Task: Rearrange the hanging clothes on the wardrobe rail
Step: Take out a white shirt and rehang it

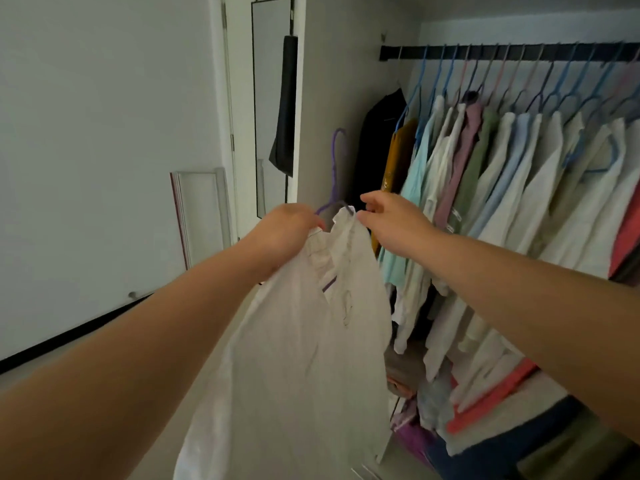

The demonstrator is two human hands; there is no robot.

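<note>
Hands (343, 226) seemingly gripping white shirt (304, 341), off rail (512, 51)

No readable text, brand or number is showing anywhere. Small white tags (455, 214) are hanging on the mauve garment (460, 157), but any print on them is blurring beyond reading.

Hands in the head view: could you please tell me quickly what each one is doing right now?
Left hand: grips the white garment at its shoulder.
Right hand: pinches the garment's collar by the purple hanger.
</note>
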